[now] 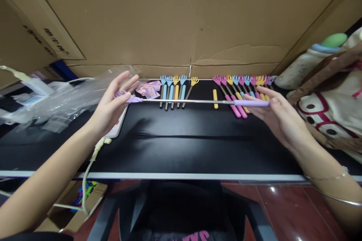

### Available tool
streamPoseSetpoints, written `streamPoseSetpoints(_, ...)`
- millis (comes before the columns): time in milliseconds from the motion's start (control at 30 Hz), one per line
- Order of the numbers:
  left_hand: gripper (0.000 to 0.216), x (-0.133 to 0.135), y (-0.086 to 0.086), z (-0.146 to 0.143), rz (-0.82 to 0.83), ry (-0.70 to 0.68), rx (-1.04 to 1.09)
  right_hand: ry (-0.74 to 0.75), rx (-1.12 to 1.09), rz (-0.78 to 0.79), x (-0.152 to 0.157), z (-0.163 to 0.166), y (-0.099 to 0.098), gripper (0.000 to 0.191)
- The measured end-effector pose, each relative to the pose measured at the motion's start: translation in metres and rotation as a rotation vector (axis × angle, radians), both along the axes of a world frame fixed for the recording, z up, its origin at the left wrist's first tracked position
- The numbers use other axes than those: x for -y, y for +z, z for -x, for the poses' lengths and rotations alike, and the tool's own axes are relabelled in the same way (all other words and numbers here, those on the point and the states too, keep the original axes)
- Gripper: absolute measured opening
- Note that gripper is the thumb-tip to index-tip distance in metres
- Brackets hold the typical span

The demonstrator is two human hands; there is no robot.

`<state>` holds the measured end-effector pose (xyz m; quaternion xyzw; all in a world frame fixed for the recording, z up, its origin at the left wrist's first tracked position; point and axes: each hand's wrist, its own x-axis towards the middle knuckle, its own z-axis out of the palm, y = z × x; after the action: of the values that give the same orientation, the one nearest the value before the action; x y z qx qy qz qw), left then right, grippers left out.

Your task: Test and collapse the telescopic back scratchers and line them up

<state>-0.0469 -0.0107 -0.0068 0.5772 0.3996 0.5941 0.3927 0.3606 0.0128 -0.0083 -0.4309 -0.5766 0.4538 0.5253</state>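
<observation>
A purple telescopic back scratcher (186,101) is stretched out level between my two hands, above the black table. Its claw-shaped head rests between the thumb and fingers of my left hand (114,96). At the other side, the end of its purple grip sits between the thumb and fingers of my right hand (275,115). Beyond it lie short back scratchers in blue and yellow (172,92), some without grips pushed on. Further right is a row of pink, yellow, blue and purple back scratchers (240,90), partly behind my right hand. A loose yellow grip (215,99) lies between the groups.
Clear plastic bags (70,98) and small pink printed cards (149,89) lie at the left. A white power strip (117,126) with a cable is partly under my left arm. A white bottle (295,66) and a patterned bag (333,109) stand at the right. Cardboard (169,19) walls the back.
</observation>
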Motion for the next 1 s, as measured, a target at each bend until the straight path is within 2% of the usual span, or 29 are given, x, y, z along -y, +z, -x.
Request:
streamPoseSetpoints(167, 0.065, -0.002, -0.004, -0.022, 0.004, -0.169, -0.215, 0.106, 0.078, 0.032, 0.002, 0.011, 0.000, 0.038)
streamPoseSetpoints(333, 0.067, 0.000, -0.003, -0.029, -0.023, -0.226, -0.302, 0.104, 0.089, 0.011, 0.003, 0.010, 0.002, 0.034)
streamPoseSetpoints(533, 0.068, 0.004, -0.001, -0.028, -0.050, -0.273, -0.318, 0.121, 0.096, 0.026, 0.005, 0.011, 0.003, 0.033)
streamPoseSetpoints(767, 0.059, 0.011, 0.006, -0.058, -0.049, -0.397, -0.366, 0.293, 0.135, 0.128, 0.016, 0.040, 0.000, 0.038)
streamPoseSetpoints(1000, 0.058, 0.006, 0.007, -0.061, -0.093, -0.358, -0.367, 0.295, 0.147, 0.159, 0.014, 0.053, 0.000, 0.039)
